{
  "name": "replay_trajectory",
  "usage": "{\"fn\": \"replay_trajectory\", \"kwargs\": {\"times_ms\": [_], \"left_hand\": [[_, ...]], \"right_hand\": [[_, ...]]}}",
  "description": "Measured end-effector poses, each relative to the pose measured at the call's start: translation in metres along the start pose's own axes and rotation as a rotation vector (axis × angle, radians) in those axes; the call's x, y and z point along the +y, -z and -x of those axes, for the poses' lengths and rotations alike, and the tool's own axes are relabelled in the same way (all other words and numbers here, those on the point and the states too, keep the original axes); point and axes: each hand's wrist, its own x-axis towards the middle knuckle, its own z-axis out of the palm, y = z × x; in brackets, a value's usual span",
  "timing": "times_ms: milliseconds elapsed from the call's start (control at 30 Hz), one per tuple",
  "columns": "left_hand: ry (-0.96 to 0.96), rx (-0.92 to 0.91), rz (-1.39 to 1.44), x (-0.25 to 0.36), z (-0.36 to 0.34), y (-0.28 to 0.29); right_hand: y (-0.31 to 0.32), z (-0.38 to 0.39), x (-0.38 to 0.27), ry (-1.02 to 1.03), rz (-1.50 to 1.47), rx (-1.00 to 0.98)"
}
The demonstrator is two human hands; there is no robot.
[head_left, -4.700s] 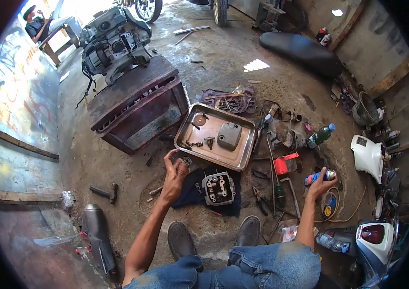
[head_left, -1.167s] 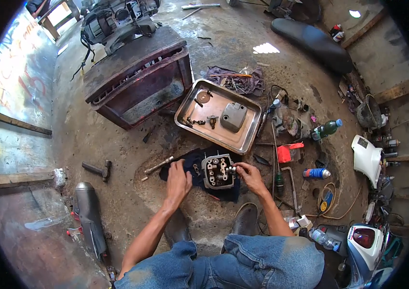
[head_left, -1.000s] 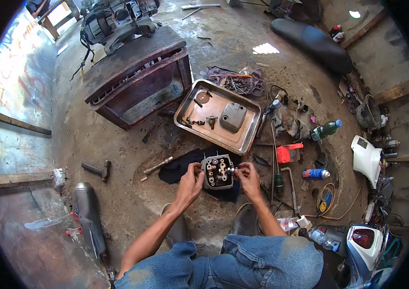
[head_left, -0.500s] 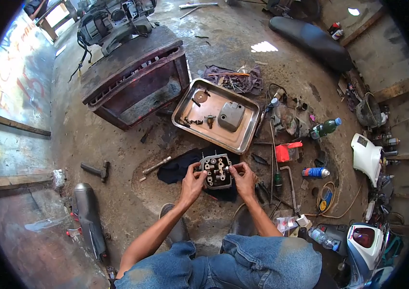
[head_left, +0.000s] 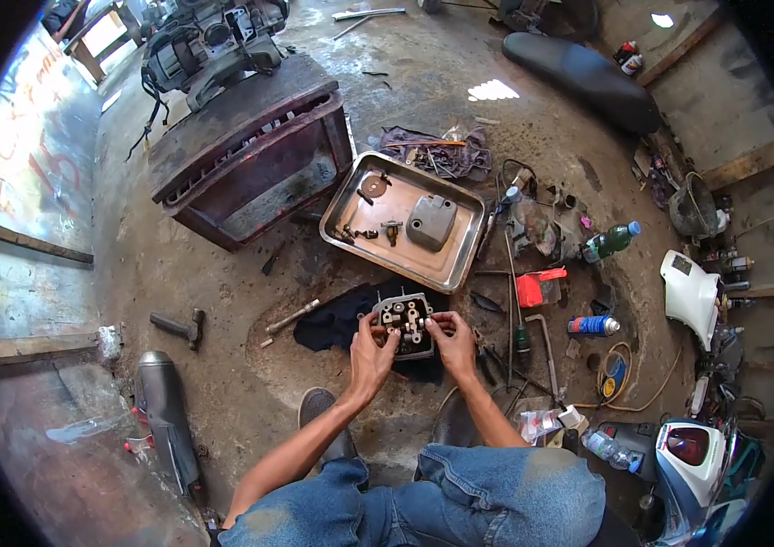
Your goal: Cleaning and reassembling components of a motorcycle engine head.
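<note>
A grey metal cylinder head [head_left: 417, 347] from a small engine rests on a dark cloth [head_left: 332, 317] in front of my feet. Its open top shows a rocker assembly [head_left: 402, 316] with round bosses inside. My left hand [head_left: 372, 359] grips the cylinder head's left side, with the thumb reaching in over the inner parts. From the right, my right hand [head_left: 454, 345] pinches at the opposite edge, thumb and fingers bent close to the rocker parts. The fingertips partly hide what they press on. Just beyond lies a metal tray [head_left: 387, 260] with a grey valve cover [head_left: 432, 222] and small engine parts.
A hammer [head_left: 180, 326] and a socket tool [head_left: 293, 316] lie to the left, near an exhaust muffler [head_left: 165, 401]. On the right are a screwdriver [head_left: 522, 339], a red box [head_left: 540, 287], a spray can [head_left: 593, 325] and a green bottle [head_left: 612, 242]. A wooden stand [head_left: 250, 164] rises behind.
Both hands have shifted inward over the cylinder head, the left thumb now further across its open top. The whole view has moved slightly; the tray's contents look unchanged.
</note>
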Motion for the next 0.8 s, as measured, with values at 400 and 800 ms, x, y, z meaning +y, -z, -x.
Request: {"fn": "replay_trajectory", "kwargs": {"times_ms": [400, 800], "left_hand": [[0.017, -0.013, 0.06, 0.005, 0.007, 0.003], [0.076, 0.042, 0.317, 0.002, 0.012, -0.008]], "right_hand": [[-0.015, 0.012, -0.015, 0.066, 0.293, 0.147], [-0.013, 0.016, -0.011, 0.206, 0.289, 0.248]]}}
